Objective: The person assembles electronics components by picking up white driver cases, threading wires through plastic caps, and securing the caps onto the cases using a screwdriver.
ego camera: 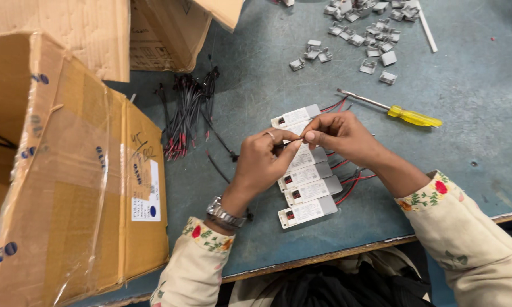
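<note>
Head view shows your two hands meeting just above a row of modules [307, 182], small white and grey boxes that lie side by side on the blue-green table [472, 102]. I take this row as the landmark.

Your left hand [261, 162] and right hand [338, 136] pinch one thin dark wire [283, 144] between them, over the upper end of the row. The wire is light, soft and bends easily, so I judge it will slip or kink if you take it far from the tip. Hold it close to the end, with the fingertips only. Both hands are nearly closed: thumb and forefinger of each press on the wire, with no gap that I can see. The other fingers are curled and hold nothing.

The modules look light and stiff, with red and black leads coming out on the right side of the row. Left of the row lies a bundle of wires [185, 113]. Beyond the row, to the upper right, lies a screwdriver [392, 109] with a yellow handle, and farther away a pile of small grey clips [364, 28]. Far left of the row stands a large box [74, 187] of cardboard.
</note>
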